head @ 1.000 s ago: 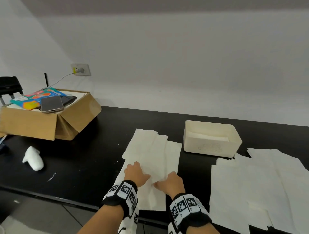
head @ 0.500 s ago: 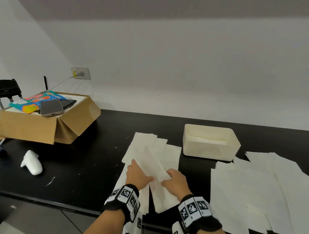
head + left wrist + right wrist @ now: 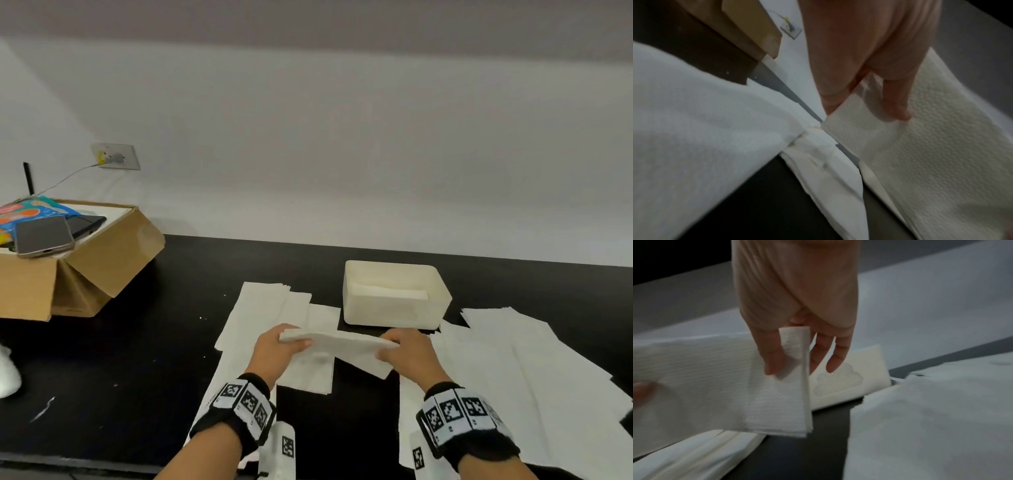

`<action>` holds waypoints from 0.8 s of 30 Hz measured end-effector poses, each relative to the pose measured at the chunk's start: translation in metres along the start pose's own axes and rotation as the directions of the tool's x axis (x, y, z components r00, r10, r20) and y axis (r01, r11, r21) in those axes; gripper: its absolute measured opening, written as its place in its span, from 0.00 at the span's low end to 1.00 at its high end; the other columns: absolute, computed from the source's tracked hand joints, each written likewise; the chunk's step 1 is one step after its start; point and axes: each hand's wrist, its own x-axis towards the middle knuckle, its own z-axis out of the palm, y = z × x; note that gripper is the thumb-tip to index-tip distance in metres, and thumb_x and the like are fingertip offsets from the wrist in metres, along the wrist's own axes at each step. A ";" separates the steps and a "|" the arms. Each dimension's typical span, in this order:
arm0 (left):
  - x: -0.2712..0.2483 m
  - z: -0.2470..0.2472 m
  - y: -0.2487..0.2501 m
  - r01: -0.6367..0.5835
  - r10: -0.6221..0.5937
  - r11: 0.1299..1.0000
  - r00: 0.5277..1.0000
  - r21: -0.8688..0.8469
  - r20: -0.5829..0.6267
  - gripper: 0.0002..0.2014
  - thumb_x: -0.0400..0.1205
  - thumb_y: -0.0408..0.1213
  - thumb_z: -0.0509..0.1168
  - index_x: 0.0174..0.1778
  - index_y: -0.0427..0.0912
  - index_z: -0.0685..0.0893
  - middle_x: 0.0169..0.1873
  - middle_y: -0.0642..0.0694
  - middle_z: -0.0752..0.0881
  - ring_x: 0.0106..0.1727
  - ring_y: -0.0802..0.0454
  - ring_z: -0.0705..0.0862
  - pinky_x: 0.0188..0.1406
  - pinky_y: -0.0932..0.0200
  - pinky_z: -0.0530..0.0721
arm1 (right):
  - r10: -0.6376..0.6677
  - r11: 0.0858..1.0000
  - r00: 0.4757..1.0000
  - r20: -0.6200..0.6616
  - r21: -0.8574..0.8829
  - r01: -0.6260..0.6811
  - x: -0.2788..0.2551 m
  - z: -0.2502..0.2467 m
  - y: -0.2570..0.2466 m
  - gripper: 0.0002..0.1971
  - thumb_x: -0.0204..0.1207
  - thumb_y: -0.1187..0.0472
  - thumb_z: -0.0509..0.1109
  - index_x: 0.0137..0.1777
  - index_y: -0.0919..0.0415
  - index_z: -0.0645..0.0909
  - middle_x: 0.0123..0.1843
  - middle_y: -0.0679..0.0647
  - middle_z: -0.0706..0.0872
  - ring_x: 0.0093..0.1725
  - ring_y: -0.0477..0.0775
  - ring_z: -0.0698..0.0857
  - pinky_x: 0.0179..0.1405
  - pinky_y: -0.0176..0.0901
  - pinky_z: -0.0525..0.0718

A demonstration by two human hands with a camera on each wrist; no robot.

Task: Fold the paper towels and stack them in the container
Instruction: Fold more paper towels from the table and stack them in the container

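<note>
A folded white paper towel [image 3: 342, 342] hangs above the black table, stretched between both hands. My left hand [image 3: 279, 349] pinches its left end, thumb on top; the left wrist view shows the thumb pressed on the embossed paper towel [image 3: 920, 146]. My right hand [image 3: 406, 356] pinches the right end, and in the right wrist view the folded towel [image 3: 735, 378] sits between thumb and fingers. The cream container [image 3: 394, 294] stands just beyond the hands, with folded towels inside. Flat towels [image 3: 274, 308] lie under the hands.
A spread of unfolded paper towels [image 3: 531, 377] covers the table at the right. A cardboard box [image 3: 85, 274] with a phone [image 3: 44, 236] on top stands at the far left. A white object [image 3: 7, 373] lies at the left edge.
Both hands lifted a towel off the pile on the table; it is now folded into a long strip, held level, and shifted right toward the container.
</note>
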 end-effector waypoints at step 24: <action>0.029 0.046 -0.014 0.070 -0.072 0.997 0.995 0.027 0.072 0.13 0.68 0.28 0.78 0.38 0.43 0.79 0.43 0.45 0.81 0.48 0.48 0.81 0.42 0.63 0.82 | 0.133 0.800 0.985 0.107 0.575 -0.170 0.035 0.016 0.075 0.13 0.65 0.70 0.79 0.46 0.58 0.82 0.44 0.54 0.86 0.50 0.57 0.84 0.54 0.48 0.82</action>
